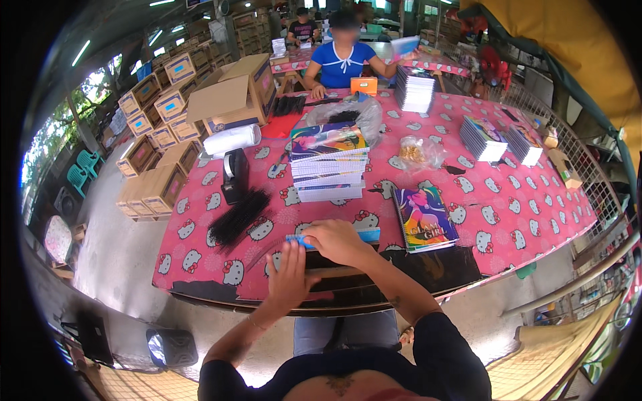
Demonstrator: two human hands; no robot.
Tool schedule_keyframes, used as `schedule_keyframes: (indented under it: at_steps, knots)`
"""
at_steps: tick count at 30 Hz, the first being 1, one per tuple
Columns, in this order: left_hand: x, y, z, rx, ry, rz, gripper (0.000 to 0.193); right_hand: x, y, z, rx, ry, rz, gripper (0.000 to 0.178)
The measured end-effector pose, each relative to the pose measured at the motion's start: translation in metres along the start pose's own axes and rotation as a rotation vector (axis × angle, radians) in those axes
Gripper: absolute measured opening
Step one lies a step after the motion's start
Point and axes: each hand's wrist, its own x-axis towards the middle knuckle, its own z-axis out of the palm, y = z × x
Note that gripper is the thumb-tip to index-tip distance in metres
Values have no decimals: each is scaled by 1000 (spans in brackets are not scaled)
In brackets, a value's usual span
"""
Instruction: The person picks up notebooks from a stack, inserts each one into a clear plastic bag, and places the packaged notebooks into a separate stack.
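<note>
Under my two hands at the table's near edge lies a thin blue-covered item (369,234), seen nearly edge-on, perhaps a notebook. My right hand (338,242) is closed over its middle, fingers bent down around the edge. Flat against its left end rest the stretched fingers of my left hand (287,277). Just beyond is a stack of colourful spiral notebooks (329,170). To the right, another colourful notebook (424,217) lies on the table. A bundle of thin black strands (239,219) is left of my hands, in front of a black tape dispenser (234,175).
A pink patterned cloth (491,214) covers the table. More notebook stacks (483,139) stand right; a clear bag of gold-coloured pieces (416,152) lies mid-table. A white roll (232,139) and open carton (234,97) are far left. Opposite sits a person in blue (344,60).
</note>
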Motion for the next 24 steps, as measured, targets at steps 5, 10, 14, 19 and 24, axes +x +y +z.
schedule_keyframes:
  at_steps: [5, 10, 14, 19, 24]
  knots:
    - [42, -11, -26, 42, -27, -46, 84, -6, -7, -15, 52, 25, -48, 21]
    - [15, 4, -8, -65, 65, 22, 82, -25, 6, -25, -93, 88, -51, 22]
    - [52, -7, -40, 37, -29, 28, 80, -33, 2, -27, -95, 54, -36, 19]
    - [68, 0, -42, 49, 55, -6, 88, -30, 6, -36, -39, 30, -56, 20]
    - [35, 17, -28, -96, -156, 128, 88, -35, 6, -34, -46, 41, -45, 23]
